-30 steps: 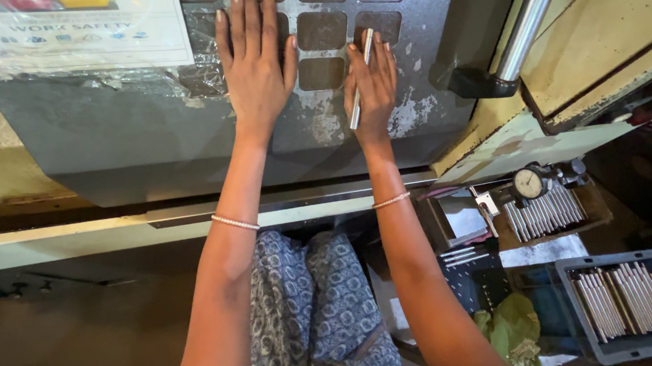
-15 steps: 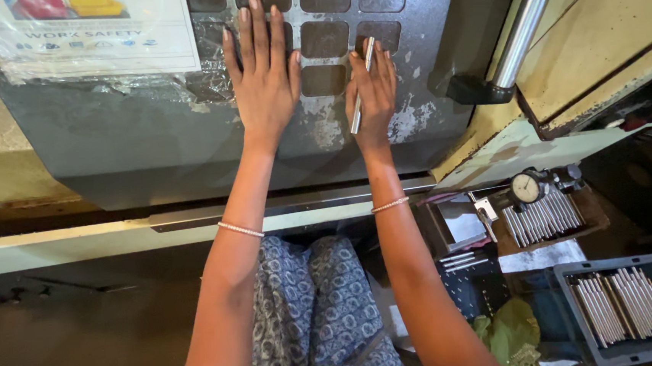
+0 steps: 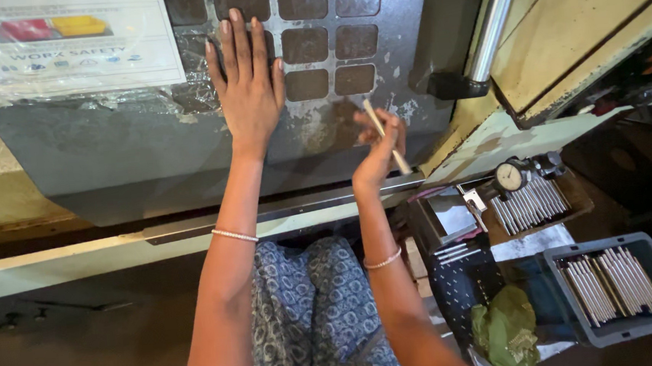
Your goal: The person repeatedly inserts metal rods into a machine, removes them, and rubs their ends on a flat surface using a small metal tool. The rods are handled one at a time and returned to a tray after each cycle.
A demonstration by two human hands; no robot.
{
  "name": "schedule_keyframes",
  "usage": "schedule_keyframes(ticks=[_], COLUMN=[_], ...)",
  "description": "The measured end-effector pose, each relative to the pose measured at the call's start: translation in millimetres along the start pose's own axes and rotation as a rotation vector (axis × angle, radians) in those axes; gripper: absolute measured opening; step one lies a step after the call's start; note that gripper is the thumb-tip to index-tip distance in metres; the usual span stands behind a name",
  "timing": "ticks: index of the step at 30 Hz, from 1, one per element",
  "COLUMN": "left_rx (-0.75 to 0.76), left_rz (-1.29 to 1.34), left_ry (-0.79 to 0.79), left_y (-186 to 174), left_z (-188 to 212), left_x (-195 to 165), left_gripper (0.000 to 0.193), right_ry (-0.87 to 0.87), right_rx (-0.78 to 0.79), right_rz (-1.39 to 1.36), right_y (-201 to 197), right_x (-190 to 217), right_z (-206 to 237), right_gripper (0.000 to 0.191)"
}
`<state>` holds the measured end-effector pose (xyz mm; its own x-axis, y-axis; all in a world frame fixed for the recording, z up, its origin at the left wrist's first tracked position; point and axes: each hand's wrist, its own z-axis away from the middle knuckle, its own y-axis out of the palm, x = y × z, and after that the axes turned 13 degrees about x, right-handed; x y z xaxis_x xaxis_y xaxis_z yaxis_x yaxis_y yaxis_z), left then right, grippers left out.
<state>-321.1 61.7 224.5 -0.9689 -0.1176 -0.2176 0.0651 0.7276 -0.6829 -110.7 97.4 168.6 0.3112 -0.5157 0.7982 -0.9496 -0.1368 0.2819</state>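
Note:
My left hand lies flat, fingers spread, on the grey machine control panel, over the left column of its dark square buttons. My right hand has come off the panel and hangs just below the buttons, fingers closed on a thin pale metal rod that points up and to the left. Both wrists wear thin bracelets.
A plastic-covered paper sheet is stuck to the panel's upper left. A steel handle bar runs down at the right. Lower right, a wooden tray with metal rods and a dial gauge, and a grey bin of rods.
My right hand has drawn back from the panel and dropped lower, still with the rod, now tilted. My left hand stays pressed flat on the buttons.

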Motion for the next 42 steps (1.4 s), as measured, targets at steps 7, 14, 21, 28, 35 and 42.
schedule_keyframes(ticks=[7,14,21,28,35,42], left_rx=[-0.027,-0.035,-0.038,0.000,0.050,0.089], left_rz=[0.016,-0.006,-0.023,-0.024,-0.061,0.030], left_ry=[0.006,0.007,0.011,-0.014,-0.119,-0.035], left_y=[-4.8,-3.2,-0.4,-3.0,7.0,32.4], left_z=[1.3,1.2,1.9,3.8,24.8,57.2], left_x=[-1.3,0.5,0.3,-3.2,-20.1,-47.5], left_gripper=[0.056,0.057,0.056,0.054,0.054,0.057], right_ry=[0.543,0.672,0.676,0.669,0.450,0.495], right_rx=[0.074,0.438,0.587,-0.049,-0.099,-0.121], right_rz=[-1.002,-1.511,-1.569,-1.007,-0.673,-0.580], right_y=[-50.6,-67.9,-60.3,-73.6,-98.8,-101.0], right_x=[-6.0,19.8,37.4,8.2,-19.6,16.8], right_z=[8.2,10.8,18.0,30.4,51.9,69.4], right_gripper=[0.032,0.030,0.032,0.024,0.026,0.048])
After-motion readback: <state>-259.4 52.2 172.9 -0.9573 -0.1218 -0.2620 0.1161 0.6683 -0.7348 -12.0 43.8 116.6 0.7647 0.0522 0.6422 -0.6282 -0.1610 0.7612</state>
